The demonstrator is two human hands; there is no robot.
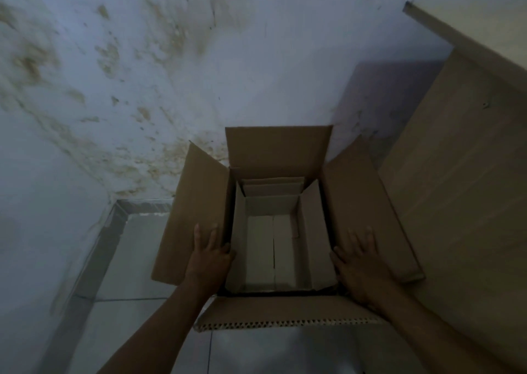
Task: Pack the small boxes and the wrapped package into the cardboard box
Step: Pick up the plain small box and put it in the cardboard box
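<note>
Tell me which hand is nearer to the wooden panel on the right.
Right. The right hand rests on the cardboard box's right flap, beside the wooden panel; the left hand presses the left flap, across the box opening.

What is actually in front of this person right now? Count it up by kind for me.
Cardboard box, open and looking empty inside: 1
Open box flaps: 4
Hands resting on the side flaps, left hand and right hand: 2
Small boxes or wrapped package in view: 0
Total: 7

Left grip point(209, 255), right grip point(360, 262): flat, fingers spread.
</note>
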